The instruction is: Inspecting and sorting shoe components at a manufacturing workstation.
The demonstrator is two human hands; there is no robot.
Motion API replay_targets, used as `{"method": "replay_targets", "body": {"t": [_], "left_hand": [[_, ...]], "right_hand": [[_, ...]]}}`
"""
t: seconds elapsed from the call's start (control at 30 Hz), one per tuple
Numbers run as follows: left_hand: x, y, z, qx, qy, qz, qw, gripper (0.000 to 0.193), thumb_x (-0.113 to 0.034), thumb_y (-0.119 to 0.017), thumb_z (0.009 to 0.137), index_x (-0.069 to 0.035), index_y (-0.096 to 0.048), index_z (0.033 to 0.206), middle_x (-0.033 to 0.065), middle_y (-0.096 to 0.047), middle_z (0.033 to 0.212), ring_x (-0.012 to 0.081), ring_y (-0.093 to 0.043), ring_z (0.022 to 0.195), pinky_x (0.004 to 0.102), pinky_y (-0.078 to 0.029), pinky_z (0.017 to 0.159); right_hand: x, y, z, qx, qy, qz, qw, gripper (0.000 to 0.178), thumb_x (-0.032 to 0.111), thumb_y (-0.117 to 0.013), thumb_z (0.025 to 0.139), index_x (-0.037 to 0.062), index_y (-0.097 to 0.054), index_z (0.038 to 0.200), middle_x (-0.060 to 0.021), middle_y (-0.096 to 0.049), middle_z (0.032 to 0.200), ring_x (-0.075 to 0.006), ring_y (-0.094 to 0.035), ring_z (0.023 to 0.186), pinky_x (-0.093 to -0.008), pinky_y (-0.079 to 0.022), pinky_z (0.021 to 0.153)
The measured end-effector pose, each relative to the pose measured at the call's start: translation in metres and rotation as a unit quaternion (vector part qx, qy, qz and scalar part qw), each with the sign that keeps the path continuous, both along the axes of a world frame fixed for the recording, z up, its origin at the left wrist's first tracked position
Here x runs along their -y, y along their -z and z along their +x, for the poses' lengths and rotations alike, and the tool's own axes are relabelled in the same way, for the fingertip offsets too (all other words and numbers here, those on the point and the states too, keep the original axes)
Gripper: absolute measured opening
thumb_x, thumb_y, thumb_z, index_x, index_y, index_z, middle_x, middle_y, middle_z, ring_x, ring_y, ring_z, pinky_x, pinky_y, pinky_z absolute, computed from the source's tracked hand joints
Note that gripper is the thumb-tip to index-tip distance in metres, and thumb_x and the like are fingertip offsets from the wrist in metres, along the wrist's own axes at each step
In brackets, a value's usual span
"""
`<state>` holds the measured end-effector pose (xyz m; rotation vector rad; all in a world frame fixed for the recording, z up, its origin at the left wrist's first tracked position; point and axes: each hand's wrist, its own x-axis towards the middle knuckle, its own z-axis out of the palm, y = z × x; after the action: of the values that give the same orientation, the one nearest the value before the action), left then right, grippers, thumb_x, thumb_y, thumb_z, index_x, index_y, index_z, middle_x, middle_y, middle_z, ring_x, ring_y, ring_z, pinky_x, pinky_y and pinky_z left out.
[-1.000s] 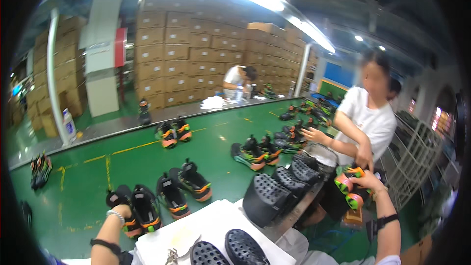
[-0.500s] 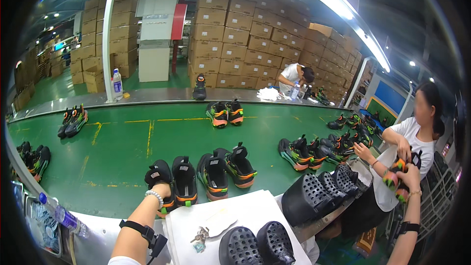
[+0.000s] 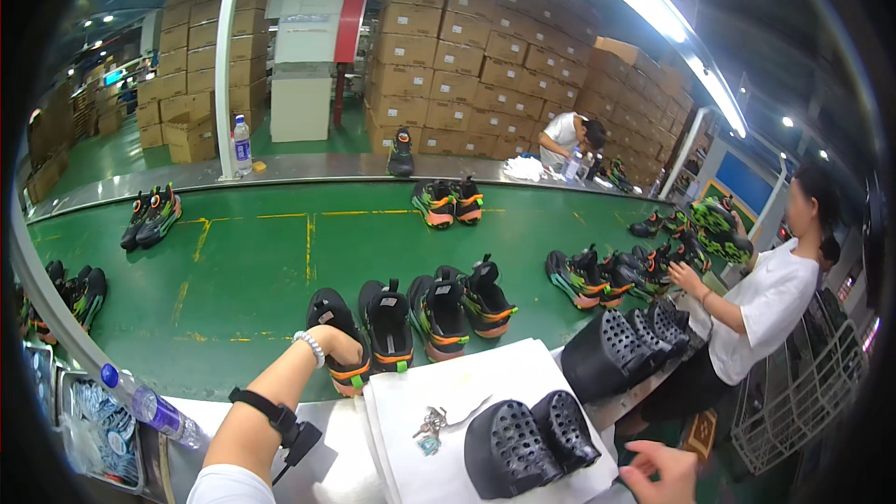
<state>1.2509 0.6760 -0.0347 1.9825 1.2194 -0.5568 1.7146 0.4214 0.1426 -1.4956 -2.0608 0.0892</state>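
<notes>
My left hand [image 3: 341, 347] reaches into the collar of a black sneaker [image 3: 329, 310] with orange and green trim; its fingers are hidden inside. Right beside that sneaker stands another of the same kind [image 3: 385, 322]. A further pair [image 3: 439, 317] of these sneakers is just to the right. At the lower right edge my right hand [image 3: 658, 474] is bare, thumb and forefinger apart, partly cut off by the frame. Nearest to it are two black perforated shoe-shaped forms [image 3: 511, 443] on a white pad [image 3: 411, 453], with a bunch of keys [image 3: 430, 425].
More sneakers stand on the green table [image 3: 252, 271]. Larger black perforated forms [image 3: 607, 345] line the right side. A co-worker [image 3: 770, 299] at the right has a green-soled sneaker [image 3: 721, 229] close by. A water bottle [image 3: 154, 411] lies at the left beside a tray [image 3: 103, 429].
My right hand has let go of the orange-and-black sneaker by the co-worker and come back toward me. The tilted sneaker at my left hand now sits flatter. The view has shifted slightly.
</notes>
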Motion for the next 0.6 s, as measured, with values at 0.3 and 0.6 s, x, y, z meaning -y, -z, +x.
{"method": "replay_targets", "body": {"t": [0.3, 0.6], "left_hand": [[-0.009, -0.007, 0.017, -0.153, 0.006, 0.031, 0.988, 0.031, -0.012, -0.046, 0.079, 0.004, -0.063, 0.100, 0.0059, -0.065, 0.089, 0.0196, -0.055, 0.077, 0.0336, -0.047, 0.070], [0.027, -0.026, 0.030, -0.250, 0.019, 0.259, 0.933, 0.032, -0.022, -0.045, 0.089, -0.004, -0.068, 0.101, 0.0084, -0.066, 0.105, 0.0214, -0.062, 0.098, 0.0344, -0.052, 0.076]], "right_hand": [[-0.009, 0.066, -0.077, 0.138, 0.118, -0.066, 0.981, 0.047, 0.045, -0.066, 0.077, -0.0002, -0.056, 0.086, -0.0164, -0.062, 0.066, -0.0337, -0.063, 0.059, -0.0420, -0.047, 0.055], [-0.020, 0.079, -0.089, 0.137, 0.202, -0.057, 0.968, 0.063, 0.060, -0.069, 0.067, -0.0019, -0.059, 0.076, -0.0191, -0.062, 0.063, -0.0373, -0.063, 0.062, -0.0432, -0.050, 0.059]]}}
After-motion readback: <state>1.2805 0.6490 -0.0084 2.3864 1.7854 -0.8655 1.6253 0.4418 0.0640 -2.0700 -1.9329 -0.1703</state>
